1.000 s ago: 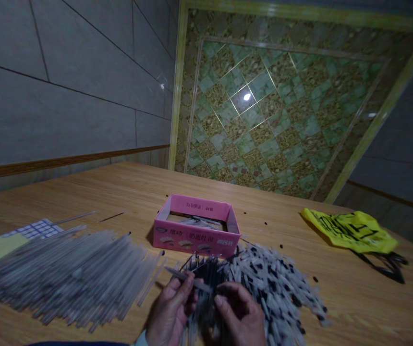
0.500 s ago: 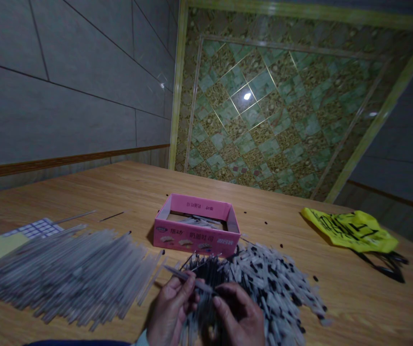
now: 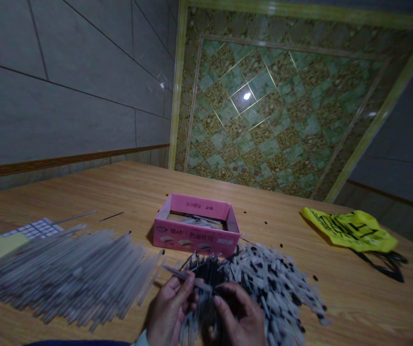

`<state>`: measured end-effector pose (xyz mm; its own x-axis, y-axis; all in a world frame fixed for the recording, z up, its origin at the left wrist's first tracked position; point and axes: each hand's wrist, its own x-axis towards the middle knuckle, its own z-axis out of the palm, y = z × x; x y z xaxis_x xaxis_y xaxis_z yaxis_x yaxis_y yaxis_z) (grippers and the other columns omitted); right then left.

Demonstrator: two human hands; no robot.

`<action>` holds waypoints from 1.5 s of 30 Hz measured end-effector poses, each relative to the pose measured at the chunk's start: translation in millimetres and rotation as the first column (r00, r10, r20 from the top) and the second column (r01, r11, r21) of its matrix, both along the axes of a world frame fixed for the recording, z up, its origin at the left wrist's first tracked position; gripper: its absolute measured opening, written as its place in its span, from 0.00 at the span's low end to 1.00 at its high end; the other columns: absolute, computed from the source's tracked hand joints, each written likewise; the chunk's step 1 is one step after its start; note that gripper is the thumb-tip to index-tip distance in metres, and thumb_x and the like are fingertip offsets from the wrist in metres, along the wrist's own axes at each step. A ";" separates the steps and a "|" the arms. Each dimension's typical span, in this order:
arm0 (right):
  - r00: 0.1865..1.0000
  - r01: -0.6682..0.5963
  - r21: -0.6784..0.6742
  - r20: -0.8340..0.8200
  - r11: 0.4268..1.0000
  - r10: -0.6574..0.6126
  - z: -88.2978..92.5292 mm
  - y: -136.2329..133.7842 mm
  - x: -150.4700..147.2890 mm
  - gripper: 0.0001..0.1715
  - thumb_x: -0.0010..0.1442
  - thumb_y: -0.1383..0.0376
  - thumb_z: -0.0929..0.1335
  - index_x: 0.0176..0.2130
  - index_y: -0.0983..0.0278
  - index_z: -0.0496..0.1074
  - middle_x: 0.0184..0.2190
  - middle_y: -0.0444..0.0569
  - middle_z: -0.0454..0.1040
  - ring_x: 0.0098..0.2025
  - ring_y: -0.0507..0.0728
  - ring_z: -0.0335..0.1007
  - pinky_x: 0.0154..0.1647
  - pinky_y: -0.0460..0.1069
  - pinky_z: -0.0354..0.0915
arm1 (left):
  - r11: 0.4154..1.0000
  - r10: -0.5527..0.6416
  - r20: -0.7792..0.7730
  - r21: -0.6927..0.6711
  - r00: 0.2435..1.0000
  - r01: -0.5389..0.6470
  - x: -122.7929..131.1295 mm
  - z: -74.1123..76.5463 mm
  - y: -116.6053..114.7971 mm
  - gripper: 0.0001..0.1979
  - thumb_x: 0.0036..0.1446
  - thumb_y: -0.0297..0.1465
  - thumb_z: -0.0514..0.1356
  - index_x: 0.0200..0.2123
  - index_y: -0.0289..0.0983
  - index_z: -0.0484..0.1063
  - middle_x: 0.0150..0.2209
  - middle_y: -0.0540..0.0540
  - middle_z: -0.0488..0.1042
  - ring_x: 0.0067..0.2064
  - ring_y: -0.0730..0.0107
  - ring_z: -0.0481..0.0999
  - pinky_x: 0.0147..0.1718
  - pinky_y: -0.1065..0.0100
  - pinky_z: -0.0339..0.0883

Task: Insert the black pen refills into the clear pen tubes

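Both of my hands are low in the picture, over a wooden table [image 3: 127,190]. My left hand [image 3: 170,310] pinches a thin clear pen tube [image 3: 187,278] that slants up to the left. My right hand [image 3: 238,315] is closed on the tube's other end, with a dark bundle of pen refills [image 3: 206,269] just behind the fingers. A heap of small grey and black pen caps [image 3: 274,283] lies to the right of my hands. A big pile of clear pen tubes [image 3: 66,274] lies to the left.
A shallow pink cardboard box [image 3: 195,235] with a few tubes inside stands just beyond my hands. A yellow printed plastic bag [image 3: 350,230] lies at the right, with black handles trailing. A yellow pad and a white gridded sheet [image 3: 35,228] lie at the left edge. Small black bits dot the table.
My hands have barely moved; the fingers shift slightly on the tube. The view has not changed otherwise.
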<state>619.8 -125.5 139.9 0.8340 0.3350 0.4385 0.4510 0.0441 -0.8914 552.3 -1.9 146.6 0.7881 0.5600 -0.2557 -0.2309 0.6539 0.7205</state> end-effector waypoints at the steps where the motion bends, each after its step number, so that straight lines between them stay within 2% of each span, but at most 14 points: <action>1: 1.000 -0.003 0.001 0.001 1.000 0.003 -0.2 0.1 0.0 0.08 0.48 0.60 0.72 0.29 0.62 0.75 0.26 0.48 0.75 0.29 0.57 0.71 0.31 0.45 0.66 | 1.000 -0.001 0.001 0.001 1.000 0.001 0.1 -0.4 0.3 0.14 0.41 0.30 0.67 0.32 0.32 0.69 0.27 0.45 0.77 0.21 0.79 0.70 0.19 0.77 0.62; 7: 1.000 -0.010 -0.020 0.002 1.000 0.010 2.5 -0.1 -1.3 0.05 0.48 0.62 0.71 0.28 0.61 0.74 0.25 0.47 0.74 0.29 0.56 0.71 0.31 0.44 0.65 | 1.000 -0.010 0.004 0.015 1.000 0.010 1.0 -1.4 0.4 0.13 0.43 0.30 0.67 0.32 0.33 0.68 0.26 0.46 0.77 0.21 0.79 0.70 0.19 0.77 0.61; 19: 0.999 0.032 -0.039 0.007 0.999 -0.032 4.4 -0.3 -2.9 0.06 0.48 0.62 0.71 0.28 0.62 0.75 0.25 0.47 0.75 0.28 0.56 0.71 0.30 0.44 0.66 | 0.998 0.026 -0.053 0.066 0.998 -0.022 -3.8 12.8 -5.7 0.15 0.38 0.32 0.69 0.29 0.32 0.70 0.24 0.47 0.76 0.20 0.78 0.70 0.18 0.77 0.61; 24: 0.998 0.001 -0.039 0.070 0.999 0.002 2.2 -0.9 -1.9 0.05 0.50 0.62 0.70 0.28 0.62 0.74 0.25 0.46 0.74 0.27 0.54 0.71 0.29 0.43 0.65 | 0.997 0.023 -0.058 0.082 0.998 -0.019 -2.2 8.4 -4.6 0.16 0.38 0.33 0.68 0.30 0.32 0.69 0.24 0.47 0.76 0.21 0.77 0.70 0.18 0.77 0.61; 33: 0.998 0.045 -0.052 0.046 0.998 -0.043 2.0 -1.2 -1.7 0.07 0.50 0.61 0.69 0.27 0.62 0.74 0.23 0.45 0.74 0.26 0.55 0.71 0.28 0.43 0.65 | 0.996 -0.018 -0.042 0.088 0.999 0.021 0.0 2.9 -2.9 0.16 0.38 0.34 0.69 0.29 0.33 0.69 0.23 0.49 0.76 0.19 0.80 0.68 0.17 0.78 0.58; 36: 1.000 0.024 -0.105 0.021 0.994 -0.022 1.6 -1.6 -1.4 0.11 0.53 0.58 0.67 0.26 0.63 0.73 0.20 0.44 0.72 0.24 0.54 0.68 0.25 0.42 0.63 | 0.995 -0.027 -0.033 0.093 0.999 0.030 0.0 1.3 -3.6 0.16 0.37 0.33 0.69 0.29 0.33 0.68 0.23 0.49 0.76 0.19 0.81 0.68 0.17 0.78 0.58; 42: 0.998 -0.003 -0.236 0.058 0.972 0.017 -11.1 -1.0 1.8 0.27 0.61 0.54 0.58 0.17 0.65 0.63 0.14 0.41 0.58 0.18 0.49 0.56 0.18 0.42 0.52 | 0.985 -0.046 -0.021 0.165 0.999 0.049 -0.2 -2.5 -5.5 0.14 0.41 0.33 0.67 0.30 0.33 0.69 0.24 0.47 0.77 0.20 0.79 0.69 0.18 0.77 0.59; 45: 0.996 -0.020 -0.232 0.076 0.972 0.039 -14.1 1.7 1.6 0.26 0.61 0.52 0.58 0.21 0.65 0.65 0.16 0.42 0.61 0.19 0.50 0.57 0.19 0.42 0.54 | 0.986 -0.047 -0.031 0.159 0.998 0.052 1.1 -4.7 -2.1 0.15 0.40 0.33 0.67 0.30 0.33 0.69 0.25 0.47 0.77 0.20 0.79 0.69 0.17 0.77 0.59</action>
<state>621.5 -123.8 125.8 0.7878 0.4590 0.4107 0.5222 -0.1443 -0.8405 553.4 -4.0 141.9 0.8097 0.5560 -0.1880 -0.1799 0.5400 0.8222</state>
